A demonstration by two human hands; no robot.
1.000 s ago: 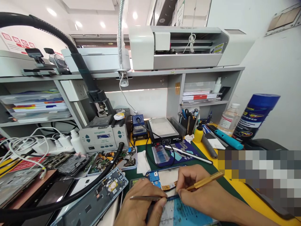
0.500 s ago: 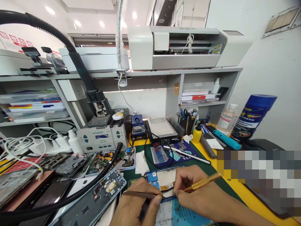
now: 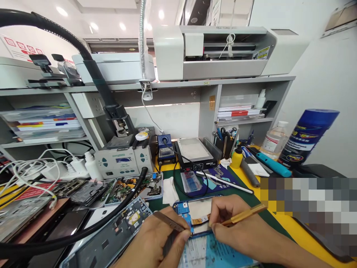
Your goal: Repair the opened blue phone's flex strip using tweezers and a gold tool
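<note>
My left hand (image 3: 160,238) is closed around dark metal tweezers (image 3: 170,222), whose tips point at the lower left edge of an opened phone (image 3: 183,209) with a blue frame. A slim gold-coloured hand tool (image 3: 242,216) is pinched in my right hand (image 3: 234,223), over the phone's right side; its working end is hidden behind my fingers. Between the two hands an orange-brown flex cable (image 3: 200,220) lies across the phone's pale inside. Under the phone is a blue and white printed sheet (image 3: 213,249), smudged with dark marks.
Left of my hands lies a phone housing (image 3: 111,234), with a black hose (image 3: 111,214) arching over it. Behind it is a tray of circuit boards (image 3: 152,188). A white pen-like stick (image 3: 225,182) and a heating plate (image 3: 192,149) are beyond the phone. A spray can (image 3: 305,139) stands at right.
My left hand has moved slightly down and left, and its tweezers now slope more steeply. My right hand keeps nearly the same pose. The whole view has shifted a little.
</note>
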